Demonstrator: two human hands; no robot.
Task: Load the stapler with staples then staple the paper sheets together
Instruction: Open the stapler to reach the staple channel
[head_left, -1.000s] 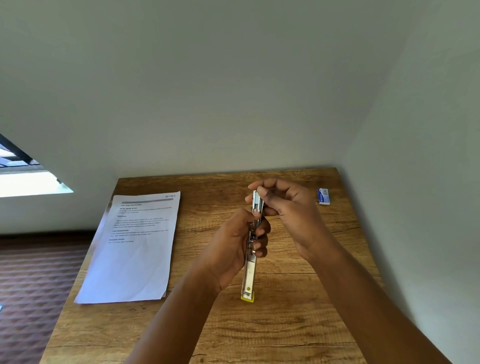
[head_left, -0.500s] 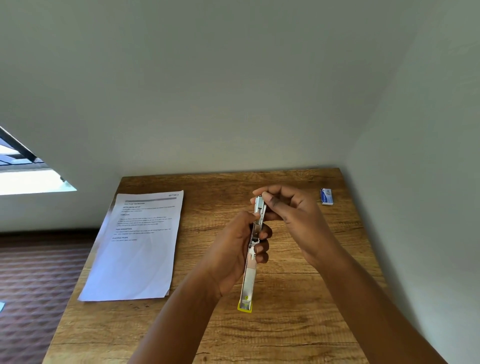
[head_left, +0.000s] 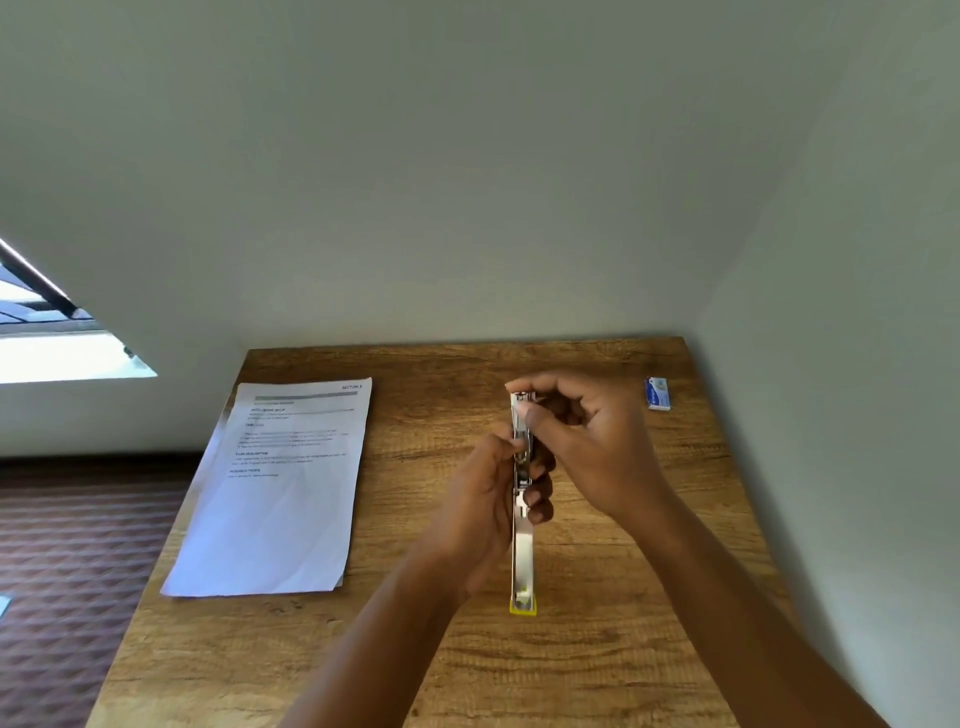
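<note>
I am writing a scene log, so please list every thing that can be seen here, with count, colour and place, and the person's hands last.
table: one, brown wood, in the corner of the walls.
paper sheets: one stack, white with print, on the table's left side.
staple box: one, blue and white, far right of the table.
stapler: one, silver with a yellow end, opened out long, held over the table's middle.
left hand: grips the stapler's middle.
right hand: pinches the stapler's far end.
</note>
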